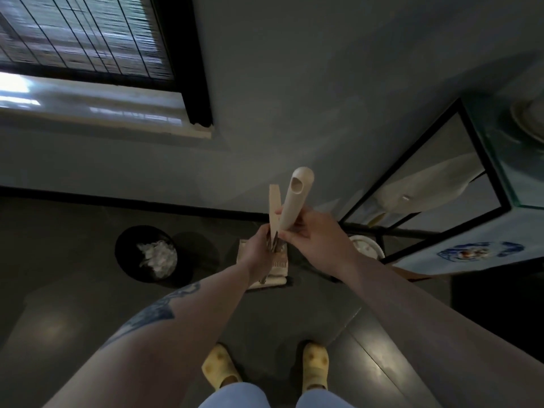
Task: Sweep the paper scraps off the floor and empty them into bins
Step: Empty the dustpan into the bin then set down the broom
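My right hand (316,235) grips the cream broom handle (295,198), whose rounded top with a hanging hole points up. Beside it, my left hand (260,248) grips the flat cream dustpan handle (274,206). The two handles cross between my hands. Below them the cream dustpan and broom head (275,275) stand on the dark floor near the wall. A black round bin (126,254) holding white paper scraps (159,256) stands to the left of the dustpan.
A glass-topped table with a black frame (482,160) stands at the right, with a white bowl (366,245) on the floor under it. A grey wall with a black baseboard (117,200) runs ahead. My yellow shoes (315,363) are on dark tiles.
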`<act>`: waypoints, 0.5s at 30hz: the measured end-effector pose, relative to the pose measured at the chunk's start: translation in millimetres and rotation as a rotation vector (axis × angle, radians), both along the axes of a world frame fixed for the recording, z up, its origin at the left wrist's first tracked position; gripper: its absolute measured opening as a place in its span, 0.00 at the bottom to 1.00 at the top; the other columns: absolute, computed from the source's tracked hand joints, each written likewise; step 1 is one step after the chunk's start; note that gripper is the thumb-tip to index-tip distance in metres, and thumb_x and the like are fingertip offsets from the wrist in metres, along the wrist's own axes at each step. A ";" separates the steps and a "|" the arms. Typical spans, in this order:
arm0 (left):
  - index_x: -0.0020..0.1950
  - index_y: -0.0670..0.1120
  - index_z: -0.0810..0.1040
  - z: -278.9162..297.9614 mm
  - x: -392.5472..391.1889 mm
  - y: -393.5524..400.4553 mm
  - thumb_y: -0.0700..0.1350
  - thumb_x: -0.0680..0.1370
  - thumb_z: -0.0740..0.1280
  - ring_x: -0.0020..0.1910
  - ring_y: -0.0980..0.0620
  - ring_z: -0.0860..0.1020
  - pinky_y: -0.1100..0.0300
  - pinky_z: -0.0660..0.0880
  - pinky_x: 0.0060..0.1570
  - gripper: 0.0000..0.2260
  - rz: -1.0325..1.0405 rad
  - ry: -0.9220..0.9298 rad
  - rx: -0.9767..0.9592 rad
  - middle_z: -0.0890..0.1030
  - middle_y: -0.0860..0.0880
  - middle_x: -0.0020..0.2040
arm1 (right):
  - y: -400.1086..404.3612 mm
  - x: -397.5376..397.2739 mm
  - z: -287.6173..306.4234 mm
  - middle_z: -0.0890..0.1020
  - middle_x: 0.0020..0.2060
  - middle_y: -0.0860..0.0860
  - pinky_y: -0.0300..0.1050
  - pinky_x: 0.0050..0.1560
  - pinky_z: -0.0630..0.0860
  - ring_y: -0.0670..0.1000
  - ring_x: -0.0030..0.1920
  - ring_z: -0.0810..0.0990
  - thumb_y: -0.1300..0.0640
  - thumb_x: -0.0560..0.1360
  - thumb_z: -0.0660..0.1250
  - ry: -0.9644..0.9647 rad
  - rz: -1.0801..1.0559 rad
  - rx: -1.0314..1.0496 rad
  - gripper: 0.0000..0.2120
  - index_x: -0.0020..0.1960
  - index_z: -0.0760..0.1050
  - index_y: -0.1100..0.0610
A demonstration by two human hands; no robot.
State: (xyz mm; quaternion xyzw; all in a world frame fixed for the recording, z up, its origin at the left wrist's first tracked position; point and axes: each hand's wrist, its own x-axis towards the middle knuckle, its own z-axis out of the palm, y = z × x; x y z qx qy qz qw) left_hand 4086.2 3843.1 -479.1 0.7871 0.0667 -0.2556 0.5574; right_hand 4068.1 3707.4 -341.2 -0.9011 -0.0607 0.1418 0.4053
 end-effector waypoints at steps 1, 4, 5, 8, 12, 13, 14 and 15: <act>0.64 0.56 0.74 0.1 3.6 1.3 0.48 0.75 0.68 0.53 0.50 0.80 0.44 0.78 0.58 0.17 -0.022 -0.016 0.015 0.81 0.53 0.52 | -0.1 -0.4 1.4 0.83 0.52 0.49 0.45 0.56 0.78 0.46 0.52 0.82 0.55 0.76 0.68 -0.017 -0.019 -0.013 0.17 0.64 0.72 0.51; 0.59 0.54 0.77 3.4 15.7 2.7 0.44 0.77 0.65 0.51 0.49 0.80 0.43 0.78 0.57 0.12 -0.091 -0.037 0.045 0.81 0.51 0.51 | -1.0 0.8 5.1 0.83 0.52 0.48 0.45 0.56 0.78 0.46 0.53 0.82 0.54 0.77 0.68 -0.054 -0.060 -0.035 0.17 0.65 0.70 0.51; 0.59 0.53 0.77 7.0 18.8 3.6 0.42 0.78 0.64 0.51 0.49 0.80 0.43 0.78 0.58 0.11 -0.108 -0.052 0.060 0.81 0.50 0.51 | -0.5 1.8 6.1 0.83 0.52 0.48 0.45 0.57 0.78 0.46 0.54 0.82 0.53 0.77 0.67 -0.057 -0.072 -0.030 0.17 0.65 0.70 0.51; 0.59 0.53 0.76 13.1 22.3 3.1 0.45 0.78 0.65 0.51 0.50 0.79 0.44 0.78 0.58 0.10 -0.101 -0.063 0.041 0.81 0.51 0.51 | 1.8 4.6 7.9 0.83 0.52 0.48 0.45 0.57 0.78 0.47 0.55 0.81 0.54 0.78 0.66 -0.049 -0.074 -0.012 0.16 0.65 0.71 0.52; 0.57 0.54 0.77 5.1 29.6 0.9 0.56 0.72 0.65 0.53 0.47 0.80 0.40 0.78 0.58 0.15 -0.018 -0.037 -0.017 0.81 0.49 0.52 | 1.8 11.6 6.8 0.83 0.52 0.49 0.48 0.58 0.78 0.47 0.55 0.81 0.55 0.79 0.65 -0.033 -0.076 0.022 0.15 0.65 0.71 0.54; 0.57 0.54 0.77 1.2 33.2 0.6 0.57 0.71 0.65 0.54 0.46 0.80 0.39 0.77 0.58 0.17 -0.007 -0.014 -0.021 0.82 0.49 0.53 | 1.3 14.2 6.1 0.83 0.53 0.49 0.49 0.58 0.78 0.48 0.55 0.81 0.55 0.79 0.65 -0.027 -0.070 0.016 0.15 0.65 0.71 0.54; 0.57 0.54 0.77 3.4 34.8 0.2 0.57 0.70 0.65 0.55 0.46 0.80 0.40 0.77 0.58 0.18 -0.010 0.000 -0.013 0.82 0.49 0.53 | 0.6 16.6 4.7 0.83 0.53 0.49 0.49 0.58 0.78 0.48 0.55 0.81 0.54 0.78 0.65 -0.022 -0.061 0.006 0.15 0.65 0.71 0.54; 0.58 0.53 0.77 4.9 37.2 0.5 0.55 0.71 0.66 0.54 0.47 0.80 0.42 0.77 0.59 0.17 -0.032 -0.004 0.017 0.82 0.49 0.54 | 0.1 19.0 2.9 0.83 0.53 0.49 0.49 0.58 0.78 0.48 0.55 0.81 0.54 0.78 0.66 -0.018 -0.055 0.000 0.16 0.64 0.71 0.54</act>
